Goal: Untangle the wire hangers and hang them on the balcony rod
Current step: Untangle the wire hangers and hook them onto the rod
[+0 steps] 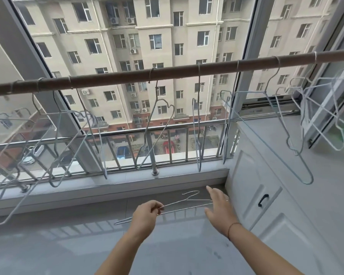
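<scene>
A brown balcony rod (173, 73) runs across the view, rising to the right. Several pale wire hangers (159, 124) hang from it by their hooks, spread along its whole length, with a bunched group (318, 116) at the far right. Low in the middle, my left hand (145, 215) pinches one more wire hanger (184, 205), held nearly flat with its hook pointing away from me. My right hand (219, 207) is spread open at that hanger's right end, fingers apart, touching or just over the wire.
A metal railing (151, 147) and a pale sill (125, 181) stand behind the hands. A white cabinet (266, 195) with a black handle fills the right side. Grey floor tiles lie below. Window frames slant at the left and right.
</scene>
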Demonstrator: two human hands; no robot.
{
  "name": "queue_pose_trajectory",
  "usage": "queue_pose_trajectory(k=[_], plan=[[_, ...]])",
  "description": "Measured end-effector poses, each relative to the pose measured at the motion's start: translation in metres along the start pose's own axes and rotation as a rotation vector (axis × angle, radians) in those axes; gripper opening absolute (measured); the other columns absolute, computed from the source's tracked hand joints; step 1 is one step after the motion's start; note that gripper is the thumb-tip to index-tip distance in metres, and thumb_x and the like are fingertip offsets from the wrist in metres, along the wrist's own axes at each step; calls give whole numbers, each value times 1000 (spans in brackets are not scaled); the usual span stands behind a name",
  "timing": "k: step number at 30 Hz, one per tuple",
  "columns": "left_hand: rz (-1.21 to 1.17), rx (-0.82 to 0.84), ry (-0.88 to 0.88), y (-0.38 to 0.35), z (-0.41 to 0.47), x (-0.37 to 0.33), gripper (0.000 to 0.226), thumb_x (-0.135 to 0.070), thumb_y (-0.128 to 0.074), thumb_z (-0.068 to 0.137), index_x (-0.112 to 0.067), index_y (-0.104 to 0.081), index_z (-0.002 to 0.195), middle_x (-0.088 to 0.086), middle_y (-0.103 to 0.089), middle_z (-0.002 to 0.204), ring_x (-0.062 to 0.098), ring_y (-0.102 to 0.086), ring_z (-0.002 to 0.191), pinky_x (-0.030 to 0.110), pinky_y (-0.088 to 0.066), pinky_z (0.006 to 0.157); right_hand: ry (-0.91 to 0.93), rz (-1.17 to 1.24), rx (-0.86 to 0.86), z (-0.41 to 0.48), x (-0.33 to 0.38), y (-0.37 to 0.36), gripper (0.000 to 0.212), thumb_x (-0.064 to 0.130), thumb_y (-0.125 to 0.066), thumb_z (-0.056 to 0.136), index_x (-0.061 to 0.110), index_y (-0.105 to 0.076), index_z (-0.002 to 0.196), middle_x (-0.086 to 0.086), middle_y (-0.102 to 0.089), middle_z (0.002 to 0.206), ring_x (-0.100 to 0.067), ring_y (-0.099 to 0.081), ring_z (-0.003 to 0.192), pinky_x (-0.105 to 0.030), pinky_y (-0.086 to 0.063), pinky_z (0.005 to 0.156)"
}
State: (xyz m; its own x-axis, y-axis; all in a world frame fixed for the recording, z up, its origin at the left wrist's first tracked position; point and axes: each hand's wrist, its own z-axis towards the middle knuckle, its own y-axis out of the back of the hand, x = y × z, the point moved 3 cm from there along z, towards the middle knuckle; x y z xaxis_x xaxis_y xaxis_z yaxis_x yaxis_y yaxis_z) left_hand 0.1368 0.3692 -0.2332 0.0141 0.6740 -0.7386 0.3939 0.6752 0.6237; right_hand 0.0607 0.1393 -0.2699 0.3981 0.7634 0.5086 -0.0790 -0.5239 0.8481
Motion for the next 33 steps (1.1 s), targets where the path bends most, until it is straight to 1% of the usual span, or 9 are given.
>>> queue_pose_trajectory(k=[2,4,7,10,15,17,21,27,33], plan=[[1,14,-47,4,1,-5,41,1,-48,87,-34,-61,71,-9,-70,81,12,-65,83,14,-45,70,16,-14,42,0,-4,5,50,25,-52,87,24,-41,136,1,-44,138,-21,-37,129,-30,-30,107],[-20,0,-93,7,3,-11,41,2,-48,87,-34,-60,72,-10,-69,83,14,-65,85,15,-45,72,43,82,161,-8,-6,10,17,23,-53,87,29,-63,99,1,-66,107,-17,-57,105,-28,-41,91],[-63,-45,-118,8,6,-16,42,1,-48,89,-36,-59,73,-4,-70,91,15,-63,91,25,-45,82,114,194,345,-34,-4,23,25,23,-53,88,34,-57,66,6,-62,56,-6,-57,61,-33,-50,71],[-78,-103,-102,3,9,-22,31,-3,-51,89,-30,-63,80,-2,-66,96,13,-58,95,22,-38,81,111,485,382,-62,4,41,26,17,-48,94,22,-61,72,7,-48,45,-8,-47,47,-28,-48,55],[-192,-380,-12,-10,-9,-41,14,-15,-60,86,-14,-60,100,1,-53,97,17,-53,93,25,-37,83,76,743,298,-96,31,50,28,32,-42,85,12,-61,83,7,-41,43,-10,-38,45,-30,-41,54],[-362,-309,36,-24,-27,-54,6,-19,-59,88,-14,-62,88,1,-61,88,15,-56,81,26,-40,74,76,765,228,-104,46,49,28,32,-42,82,13,-62,84,4,-41,43,-12,-38,45,-29,-37,54],[-689,-129,31,-41,-58,-78,32,-23,-51,94,-6,-67,72,2,-64,57,17,-58,57,27,-46,56,70,762,131,-107,73,50,23,32,-44,81,19,-62,76,2,-46,41,-6,-43,43,-24,-38,54],[-726,-134,-50,-18,-75,-104,15,-11,-60,89,-13,-69,77,-1,-66,59,8,-59,57,29,-51,62,61,788,36,-105,105,55,24,17,-43,96,30,-62,91,1,-50,45,-8,-48,44,-21,-44,49],[-773,-176,-147,20,-83,-137,12,-12,-61,87,-16,-71,82,-4,-63,56,8,-56,54,21,-47,52,100,1007,-14,-108,139,75,26,16,-41,97,12,-62,112,7,-54,43,0,-47,40,-13,-36,42]])
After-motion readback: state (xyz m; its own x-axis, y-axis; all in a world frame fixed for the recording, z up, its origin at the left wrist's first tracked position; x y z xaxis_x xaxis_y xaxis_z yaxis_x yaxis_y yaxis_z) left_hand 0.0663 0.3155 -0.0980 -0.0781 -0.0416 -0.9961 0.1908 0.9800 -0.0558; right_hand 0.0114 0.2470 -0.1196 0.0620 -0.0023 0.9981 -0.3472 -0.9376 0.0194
